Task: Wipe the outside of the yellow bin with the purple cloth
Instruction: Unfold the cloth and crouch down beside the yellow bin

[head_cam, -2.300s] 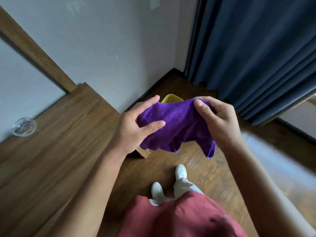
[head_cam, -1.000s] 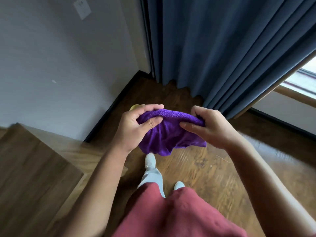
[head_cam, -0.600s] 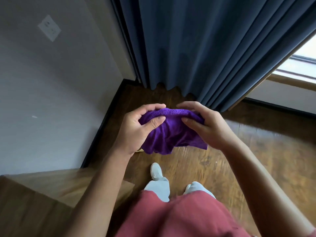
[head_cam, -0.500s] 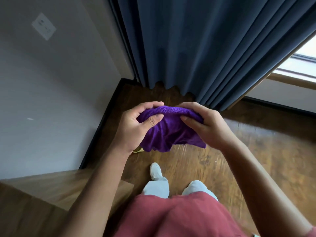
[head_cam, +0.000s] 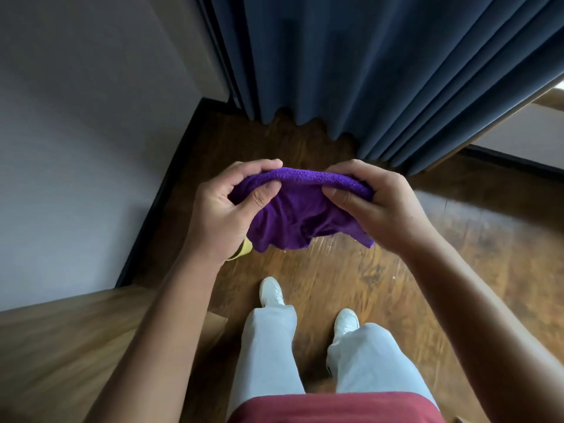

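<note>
Wood floor (head_cam: pixel 381 288) fills most of the view, a grey wall (head_cam: pixel 76 132) runs from 9 to 11 o'clock, and a dark blue curtain (head_cam: pixel 381 62) hangs from 12 to 2, its hem just touching the floor. A wooden counter (head_cam: pixel 61 355) sits at 8 o'clock. Your grey trousers (head_cam: pixel 268 355) and the red shirt hem (head_cam: pixel 329 407) are at 6, with white shoes (head_cam: pixel 271 292) just above them. You hold the purple cloth (head_cam: pixel 293 215) at centre in the air, bunched, its folded top edge stretched between your hands. Your left hand (head_cam: pixel 225 215) pinches the cloth's end at 9 o'clock, thumb in front and fingers curled over the top. Your right hand (head_cam: pixel 378 209) clamps the end at 3 o'clock the same way. The yellow bin (head_cam: pixel 245 248) is mostly hidden; only a sliver of it shows under your left wrist, at 7 o'clock from the cloth, and you cannot tell whether it stands upright. The cloth is not touching it.
</note>
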